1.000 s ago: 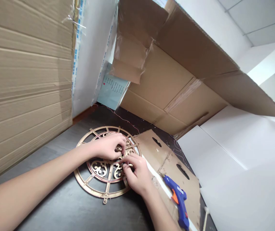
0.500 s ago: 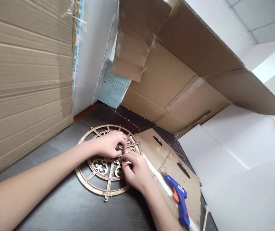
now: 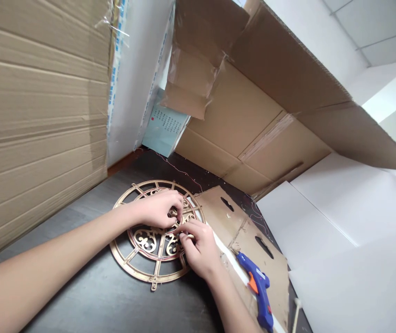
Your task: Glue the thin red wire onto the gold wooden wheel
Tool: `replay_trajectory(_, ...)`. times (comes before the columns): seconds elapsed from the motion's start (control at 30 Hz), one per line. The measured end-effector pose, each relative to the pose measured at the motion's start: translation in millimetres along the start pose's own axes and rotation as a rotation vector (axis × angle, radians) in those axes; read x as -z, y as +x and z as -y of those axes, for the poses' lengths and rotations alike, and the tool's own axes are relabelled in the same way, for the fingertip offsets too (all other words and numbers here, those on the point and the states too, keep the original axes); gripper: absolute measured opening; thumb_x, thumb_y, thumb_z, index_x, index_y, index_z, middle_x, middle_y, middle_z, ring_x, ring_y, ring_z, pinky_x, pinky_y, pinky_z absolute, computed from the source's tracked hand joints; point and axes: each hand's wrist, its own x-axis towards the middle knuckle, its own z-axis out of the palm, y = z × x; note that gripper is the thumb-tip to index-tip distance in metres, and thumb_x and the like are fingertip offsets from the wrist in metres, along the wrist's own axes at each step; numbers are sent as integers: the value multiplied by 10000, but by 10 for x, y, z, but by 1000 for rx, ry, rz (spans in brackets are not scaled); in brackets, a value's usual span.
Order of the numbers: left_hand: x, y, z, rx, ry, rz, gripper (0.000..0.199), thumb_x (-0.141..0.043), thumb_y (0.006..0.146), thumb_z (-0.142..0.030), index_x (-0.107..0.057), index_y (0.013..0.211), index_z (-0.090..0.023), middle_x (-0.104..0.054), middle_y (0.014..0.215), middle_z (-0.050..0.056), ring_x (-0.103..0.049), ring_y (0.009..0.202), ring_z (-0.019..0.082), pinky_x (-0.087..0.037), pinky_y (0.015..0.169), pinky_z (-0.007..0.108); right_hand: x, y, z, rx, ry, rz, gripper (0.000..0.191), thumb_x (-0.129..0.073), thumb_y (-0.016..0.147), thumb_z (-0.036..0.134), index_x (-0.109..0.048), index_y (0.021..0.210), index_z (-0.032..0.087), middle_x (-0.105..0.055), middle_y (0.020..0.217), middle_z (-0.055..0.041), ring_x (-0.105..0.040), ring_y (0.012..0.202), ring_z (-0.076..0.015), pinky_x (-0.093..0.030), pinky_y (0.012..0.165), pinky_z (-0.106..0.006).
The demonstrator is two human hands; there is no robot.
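Observation:
A round, gold-brown openwork frame (image 3: 155, 267) with spokes, rings and scroll-shaped inserts lies on the dark table. Thin reddish wire (image 3: 145, 254) runs along its inner rings. My left hand (image 3: 161, 208) reaches over the frame from the left, its fingers curled and pinched at the central ring; what they hold is hidden. My right hand (image 3: 200, 245) is beside it on the frame's right part, thumb and forefinger closed. A short pale tip (image 3: 190, 236), like the end of a thin stick, shows between those fingers. Both hands' fingertips nearly meet.
A blue glue gun (image 3: 258, 286) with an orange trigger lies on a cardboard sheet (image 3: 274, 273) at right. A pale stick (image 3: 296, 314) is near the table's edge. Cardboard walls (image 3: 38, 101) and white panels (image 3: 323, 231) surround the table; a light-blue calendar (image 3: 165, 129) stands behind.
My right hand has shifted slightly right and its fingers have moved a little off the scroll insert. My left hand stays at the centre. The view has moved slightly.

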Motion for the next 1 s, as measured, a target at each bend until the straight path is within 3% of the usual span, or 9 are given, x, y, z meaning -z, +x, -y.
replay_trajectory(0.5, -17, 6, 49, -15, -27, -14, 193, -621, 702, -137, -754, 802, -234, -701, 939, 0, -614, 976, 179, -432, 933, 295, 15, 34, 61, 30, -158, 75, 217, -493, 793, 72, -659, 848, 201, -633, 848, 0, -550, 753, -127, -359, 689, -233)
replay_trajectory(0.83, -3, -12, 20, -4, -26, -12, 213, -625, 678, -118, -760, 790, -238, -699, 947, 2, -613, 976, 191, -423, 967, 326, -14, -10, 46, 21, -118, 45, 215, -515, 808, 96, -693, 871, 199, -628, 829, -13, -567, 765, -143, -366, 696, -249)
replay_trajectory(1.0, 0, -2, 24, -14, -33, 10, 224, -624, 664, -117, -764, 795, -234, -701, 893, 1, -618, 927, 184, -442, 905, 318, -7, 24, 69, 0, -122, 60, 180, -513, 788, 83, -648, 825, 195, -636, 814, -1, -558, 751, -136, -359, 695, -243)
